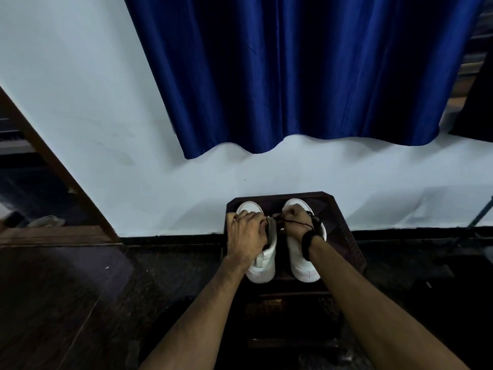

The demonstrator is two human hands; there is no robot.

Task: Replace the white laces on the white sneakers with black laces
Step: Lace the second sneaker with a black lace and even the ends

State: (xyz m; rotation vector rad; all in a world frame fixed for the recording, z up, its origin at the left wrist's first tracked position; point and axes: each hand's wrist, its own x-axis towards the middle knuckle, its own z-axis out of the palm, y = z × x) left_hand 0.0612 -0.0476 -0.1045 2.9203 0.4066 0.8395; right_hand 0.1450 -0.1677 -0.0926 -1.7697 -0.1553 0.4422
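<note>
Curtain and wall fill the view behind; below them a dark stool carries both sneakers side by side, toes to the wall. We have the left hand curled over the left shoe's lacing and the right hand curled over the right shoe. A black lace runs from between the hands across the right one; which fingers pinch it we cannot tell. We should keep the lace taut and flat, and steady the shoe as we thread each eyelet.
</note>
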